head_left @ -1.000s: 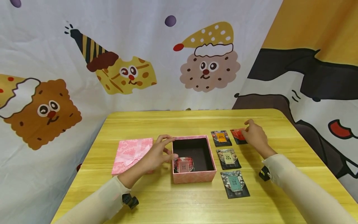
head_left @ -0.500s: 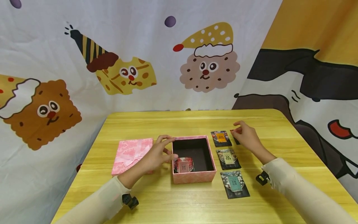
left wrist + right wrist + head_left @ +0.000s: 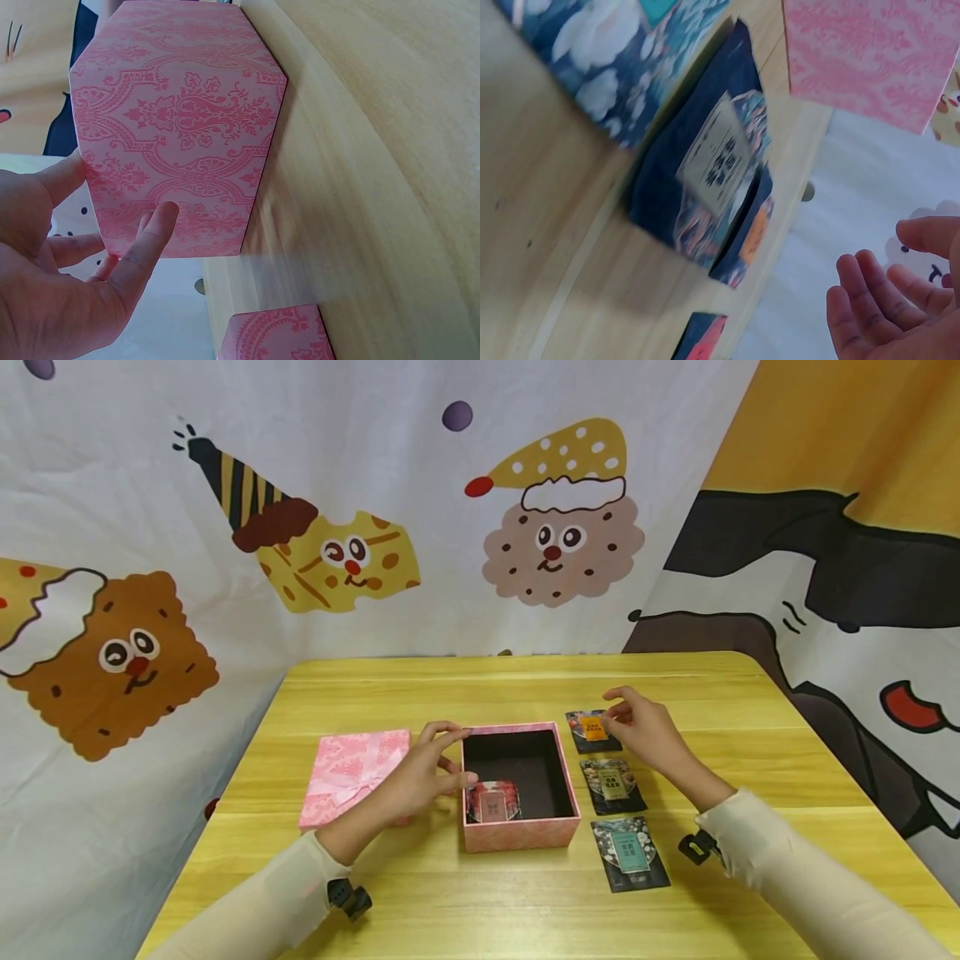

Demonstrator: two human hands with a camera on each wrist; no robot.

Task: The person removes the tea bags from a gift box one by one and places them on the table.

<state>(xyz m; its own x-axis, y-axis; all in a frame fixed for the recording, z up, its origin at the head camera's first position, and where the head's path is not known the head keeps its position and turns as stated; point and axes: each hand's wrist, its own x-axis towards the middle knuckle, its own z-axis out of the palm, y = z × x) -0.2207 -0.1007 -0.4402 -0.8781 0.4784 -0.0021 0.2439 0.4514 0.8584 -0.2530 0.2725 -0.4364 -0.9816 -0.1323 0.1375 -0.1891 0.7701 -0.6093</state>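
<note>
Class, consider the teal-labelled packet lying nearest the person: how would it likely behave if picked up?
The teal-labelled packet lies flat and thin on the table, so it is probably light and somewhat floppy. Its surface looks glossy, so perhaps slippery; it cannot roll.

A pale yellow wooden tabletop (image 3: 420,693) fills the near scene. Behind it on the far and left sides hangs a white cloth backdrop (image 3: 360,468) printed with cartoon biscuits in party hats. On the right hangs an orange, black and white cloth (image 3: 840,527). The light is even.
</note>
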